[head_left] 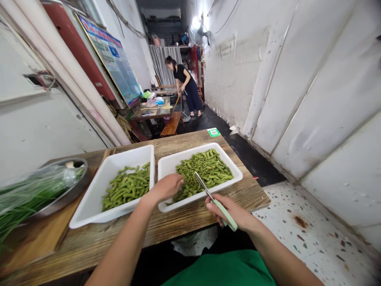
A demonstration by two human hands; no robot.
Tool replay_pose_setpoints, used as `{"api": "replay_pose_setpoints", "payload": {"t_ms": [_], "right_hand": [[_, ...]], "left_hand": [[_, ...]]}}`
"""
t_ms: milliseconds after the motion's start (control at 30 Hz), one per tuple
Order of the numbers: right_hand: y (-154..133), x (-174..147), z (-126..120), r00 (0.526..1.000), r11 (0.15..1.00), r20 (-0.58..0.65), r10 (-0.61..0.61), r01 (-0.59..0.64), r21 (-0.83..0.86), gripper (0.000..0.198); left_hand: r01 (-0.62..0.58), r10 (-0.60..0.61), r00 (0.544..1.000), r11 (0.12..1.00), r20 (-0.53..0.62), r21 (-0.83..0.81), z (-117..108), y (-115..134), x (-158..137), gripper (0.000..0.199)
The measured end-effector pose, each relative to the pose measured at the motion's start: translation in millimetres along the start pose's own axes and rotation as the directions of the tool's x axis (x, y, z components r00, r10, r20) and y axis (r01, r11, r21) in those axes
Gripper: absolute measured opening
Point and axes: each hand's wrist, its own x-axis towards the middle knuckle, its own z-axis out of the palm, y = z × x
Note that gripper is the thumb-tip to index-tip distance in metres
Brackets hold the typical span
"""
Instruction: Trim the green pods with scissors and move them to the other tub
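Note:
My right hand (228, 208) is wrapped round the pale green handles of a pair of scissors (222, 210), whose metal blades point up and left over the right white tray (235, 176). In that tray lies a heap of green soybean pods (205, 167). My left hand (168, 186) reaches over the same tray's left edge, fingers curled together at the pods; whatever they pinch is hidden. Left of it stands a deeper white tray (119, 157) with more green pods (127, 184) inside.
On the left, a metal bowl (56, 204) of bagged green stalks (35, 194) rests on a wooden board (44, 238). A QR code card (213, 132) lies at the wooden table's (166, 228) far edge. Farther back, a person (184, 79) bends with a broom near a bench (172, 124).

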Motion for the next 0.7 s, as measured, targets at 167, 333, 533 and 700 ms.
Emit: {"api": "replay_pose_setpoints", "payload": {"t_ms": [167,333,533,700], "right_hand": [[0.0,0.5,0.0,1.0,0.998,-0.011,-0.001,0.002,0.065,0.042],[-3.0,1.3,-0.1,1.0,1.0,0.007,-0.017,0.017,0.024,0.04],[-7.6,2.0,4.7,1.0,0.999,-0.016,-0.023,0.023,0.038,0.044],[-6.3,2.1,4.8,0.999,0.998,-0.025,-0.036,0.037,0.043,0.043]], "left_hand": [[-0.111,0.08,0.993,0.872,-0.086,-0.476,-2.3,14.5,-4.1,0.039],[-0.079,0.083,0.996,0.634,-0.034,-0.769,5.2,29.4,-7.8,0.04],[-0.043,0.135,0.99,0.532,0.034,-0.846,-0.5,37.0,-10.1,0.036],[-0.017,0.102,0.994,0.53,0.044,-0.848,4.3,40.0,-8.2,0.038]]}}
